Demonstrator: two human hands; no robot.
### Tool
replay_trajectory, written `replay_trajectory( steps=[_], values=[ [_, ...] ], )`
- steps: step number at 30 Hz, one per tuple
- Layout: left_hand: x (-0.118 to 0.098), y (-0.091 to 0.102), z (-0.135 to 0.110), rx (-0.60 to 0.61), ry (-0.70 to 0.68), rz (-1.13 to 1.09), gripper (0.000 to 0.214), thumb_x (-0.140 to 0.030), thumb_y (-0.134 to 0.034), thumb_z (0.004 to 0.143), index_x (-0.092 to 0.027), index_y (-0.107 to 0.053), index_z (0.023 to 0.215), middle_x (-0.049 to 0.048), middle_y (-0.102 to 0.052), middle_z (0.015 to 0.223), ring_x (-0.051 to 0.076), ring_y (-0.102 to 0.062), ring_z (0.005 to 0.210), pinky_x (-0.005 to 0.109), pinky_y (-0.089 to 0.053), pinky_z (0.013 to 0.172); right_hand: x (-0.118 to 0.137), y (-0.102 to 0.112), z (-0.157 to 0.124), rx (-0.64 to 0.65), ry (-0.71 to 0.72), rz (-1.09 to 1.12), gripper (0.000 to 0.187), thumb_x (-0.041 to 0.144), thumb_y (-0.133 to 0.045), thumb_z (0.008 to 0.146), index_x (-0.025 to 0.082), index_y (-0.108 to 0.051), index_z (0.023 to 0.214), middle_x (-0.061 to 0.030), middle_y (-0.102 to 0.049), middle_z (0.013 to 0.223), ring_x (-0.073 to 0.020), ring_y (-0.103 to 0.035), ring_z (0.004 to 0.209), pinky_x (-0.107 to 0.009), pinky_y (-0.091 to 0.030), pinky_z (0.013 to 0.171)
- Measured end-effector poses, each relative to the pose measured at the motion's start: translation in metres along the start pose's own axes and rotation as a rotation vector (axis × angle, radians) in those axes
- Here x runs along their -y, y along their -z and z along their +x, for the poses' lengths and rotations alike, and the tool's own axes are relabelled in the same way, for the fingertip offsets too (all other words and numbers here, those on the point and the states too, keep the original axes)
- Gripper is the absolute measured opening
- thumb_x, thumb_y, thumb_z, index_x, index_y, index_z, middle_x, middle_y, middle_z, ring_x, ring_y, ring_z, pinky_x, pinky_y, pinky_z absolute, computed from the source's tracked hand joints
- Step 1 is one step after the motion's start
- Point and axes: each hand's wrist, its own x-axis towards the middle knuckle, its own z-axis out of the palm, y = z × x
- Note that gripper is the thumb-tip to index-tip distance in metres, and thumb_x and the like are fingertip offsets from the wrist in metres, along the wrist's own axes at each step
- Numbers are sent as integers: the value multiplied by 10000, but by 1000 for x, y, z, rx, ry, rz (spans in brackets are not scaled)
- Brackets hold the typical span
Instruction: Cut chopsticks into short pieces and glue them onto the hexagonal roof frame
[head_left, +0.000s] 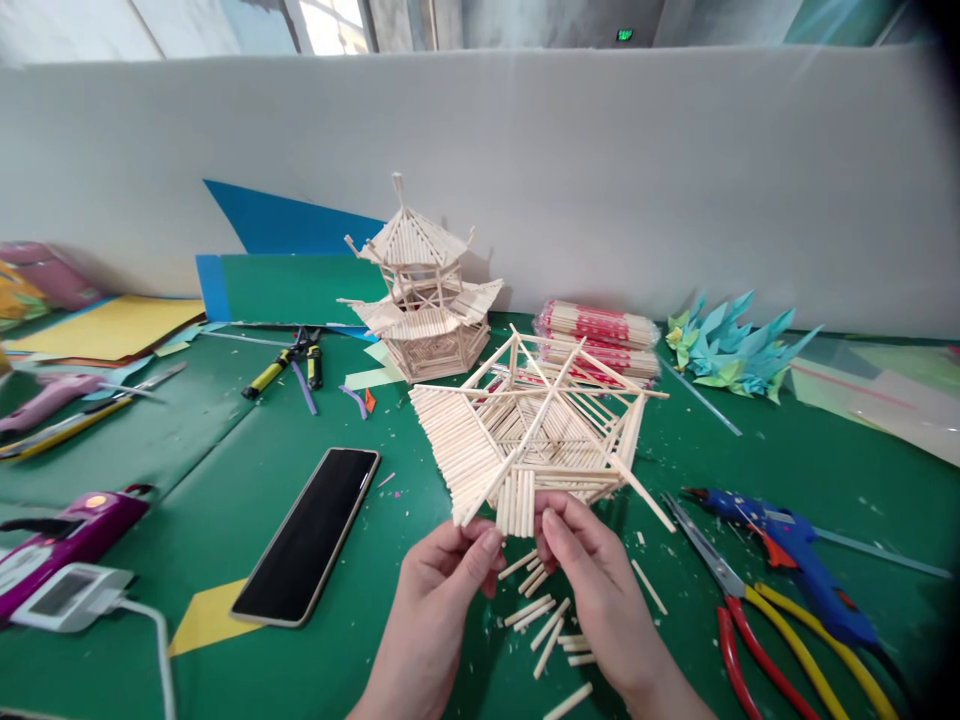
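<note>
A half-covered roof model of thin wooden sticks (461,440) lies before me, its left panel laid with close rows of sticks. My left hand (454,575) is closed, thumb and forefinger pinched at the model's front left corner beam. At the front edge, a short row of wooden sticks (515,505) lies side by side across the frame. My right hand (592,570) is closed in a pinch at the right end of this row, on a short stick mostly covered by the fingers. Several loose cut sticks (551,635) lie between my wrists.
Behind stands a stick pagoda (424,290), with bundled sticks (600,335) and blue-green paper leaves (739,345) to its right. Scissors (735,580) and a blue glue gun (795,560) lie at right. A phone (307,535), pliers (289,365) and a power strip (82,535) are at left.
</note>
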Motion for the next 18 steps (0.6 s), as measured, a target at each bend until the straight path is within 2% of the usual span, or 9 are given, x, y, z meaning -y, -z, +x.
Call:
replay_trajectory(
  steps=[7, 18],
  values=[
    [-3, 0, 1, 20, -11, 32, 136, -274, -692, 689, -145, -667, 653, -17, -580, 559, 86, -456, 532, 194, -360, 518, 1, 0, 0, 17, 1, 13, 209, 363, -473, 870, 228, -622, 924, 44, -443, 628, -110, -369, 580, -199, -338, 563],
    [-8, -5, -2, -40, -47, 76, 140, -260, -710, 650, -136, -660, 606, -13, -553, 533, 94, -446, 515, 197, -354, 490, 0, -1, 0, 20, 1, 7, 214, 365, -469, 874, 224, -622, 925, 42, -437, 625, -109, -365, 575, -204, -320, 546]
  ],
)
